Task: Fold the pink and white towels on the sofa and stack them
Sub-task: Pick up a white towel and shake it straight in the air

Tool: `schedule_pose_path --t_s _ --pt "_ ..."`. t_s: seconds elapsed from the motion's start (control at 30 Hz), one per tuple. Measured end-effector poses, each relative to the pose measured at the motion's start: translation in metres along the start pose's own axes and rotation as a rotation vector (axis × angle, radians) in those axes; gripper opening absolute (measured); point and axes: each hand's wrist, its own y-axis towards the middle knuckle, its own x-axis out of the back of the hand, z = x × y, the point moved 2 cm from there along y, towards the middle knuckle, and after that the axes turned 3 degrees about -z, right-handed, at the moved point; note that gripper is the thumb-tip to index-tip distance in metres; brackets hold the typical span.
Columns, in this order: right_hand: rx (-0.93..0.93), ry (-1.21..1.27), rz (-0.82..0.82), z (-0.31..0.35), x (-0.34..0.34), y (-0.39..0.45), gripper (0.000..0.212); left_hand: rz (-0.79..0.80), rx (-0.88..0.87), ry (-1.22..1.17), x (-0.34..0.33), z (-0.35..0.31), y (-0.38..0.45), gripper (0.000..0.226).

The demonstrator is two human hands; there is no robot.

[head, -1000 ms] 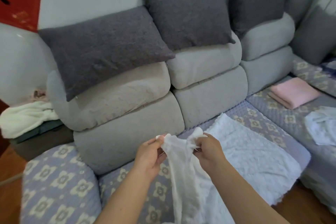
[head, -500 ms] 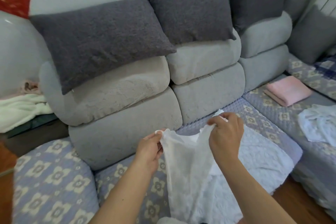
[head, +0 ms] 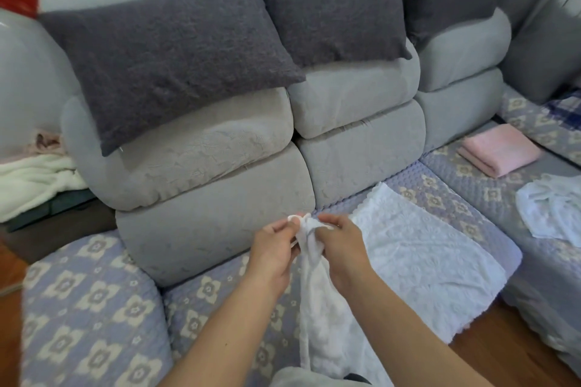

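Observation:
A white towel [head: 323,317] hangs bunched from both my hands over the sofa seat. My left hand [head: 273,251] pinches its top edge, and my right hand [head: 341,245] grips the same edge right beside it, the two hands almost touching. Part of the white cloth lies spread flat on the seat [head: 418,248] to the right; I cannot tell if it is the same towel. A folded pink towel [head: 500,149] lies on the far right seat. A crumpled white towel [head: 553,209] sits in front of it.
The grey sofa [head: 220,229] has dark grey pillows [head: 176,60] on its backrests and a purple flowered cover [head: 88,317] on the seats. A cream blanket [head: 34,179] lies on a low stand at left. Wooden floor [head: 503,352] shows at lower right.
My right hand, which had lifted and pulled the towel edge out to the right, has come back in next to my left hand, gathering the top edge together.

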Motion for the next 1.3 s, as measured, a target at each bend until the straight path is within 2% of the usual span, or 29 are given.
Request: schedule_pose_path --t_s 0.13,0.27,0.33,0.37,0.47,0.5,0.57,0.6,0.63,0.7,0.73,0.8,0.83,0.9,0.93,0.97,1.0,1.07,1.1,1.2,1.23,1.3 --pt "0.043 0.074 -0.003 -0.008 -0.009 -0.01 0.028 -0.034 -0.023 0.014 0.006 0.003 0.001 0.021" --pt "-0.062 0.112 -0.014 -0.008 -0.007 -0.006 0.013 -0.09 -0.007 0.0 0.008 0.004 0.003 0.018" --pt "-0.135 0.251 0.017 -0.006 -0.001 0.003 0.01 -0.122 0.016 -0.029 0.011 0.003 0.005 0.017" --pt "-0.172 0.401 0.011 -0.004 0.006 0.01 0.011 -0.134 0.025 -0.041 0.013 0.002 0.006 0.017" --pt "-0.235 0.678 -0.195 -0.001 0.04 0.031 0.02 -0.174 0.033 -0.063 0.018 -0.002 0.009 0.012" --pt "-0.244 0.645 -0.271 -0.001 0.048 0.036 0.021 -0.186 0.034 -0.064 0.019 -0.003 0.01 0.01" --pt "-0.136 0.386 -0.483 0.001 0.052 0.031 0.027 -0.191 0.035 -0.044 0.02 -0.002 0.011 0.009" --pt "0.042 0.181 -0.599 0.006 0.052 0.024 0.032 -0.191 0.032 -0.023 0.02 -0.002 0.011 0.01" --pt "0.296 -0.067 -0.662 0.013 0.05 0.018 0.034 -0.196 0.026 0.0 0.021 0.0 0.012 0.01" --pt "0.667 -0.497 -0.622 0.021 0.051 0.014 0.031 -0.213 0.013 0.033 0.023 0.003 0.014 0.009" --pt "0.705 -0.608 -0.597 0.027 0.059 0.019 0.028 -0.218 0.009 0.045 0.024 0.003 0.014 0.009" --pt "0.571 -0.558 -0.653 0.043 0.08 0.028 0.027 -0.216 0.0 0.064 0.028 0.003 0.014 0.009" --pt "0.572 -0.494 -0.712 0.053 0.09 0.029 0.028 -0.211 -0.004 0.065 0.029 0.003 0.013 0.009" --pt "0.854 -0.467 -0.806 0.067 0.097 0.02 0.031 -0.196 -0.012 0.054 0.031 0.002 0.012 0.009" --pt "0.952 -0.597 -0.775 0.067 0.098 0.019 0.031 -0.192 -0.013 0.046 0.031 0.001 0.011 0.009" --pt "0.93 -0.886 -0.711 0.061 0.099 0.028 0.025 -0.19 -0.012 0.041 0.03 0.0 0.011 0.009" --pt "0.748 -1.189 -0.544 0.05 0.101 0.041 0.014 -0.19 -0.008 0.038 0.029 0.0 0.01 0.009" --pt "0.146 -1.4 -0.294 0.025 0.115 0.058 0.008 -0.193 0.0 0.043 0.026 0.0 0.008 0.008" --pt "0.07 -1.34 -0.279 0.02 0.118 0.054 0.005 -0.192 0.002 0.049 0.026 0.0 0.008 0.008" --pt "0.457 -0.925 -0.516 0.02 0.107 0.03 0.018 -0.19 0.004 0.05 0.027 0.003 0.007 0.009" --pt "0.513 -0.764 -0.523 0.023 0.099 0.019 0.019 -0.193 0.008 0.039 0.028 0.004 0.006 0.01" --pt "0.477 -0.5 -0.436 0.027 0.083 0.005 0.021 -0.177 0.014 0.02 0.029 0.007 0.002 0.013"
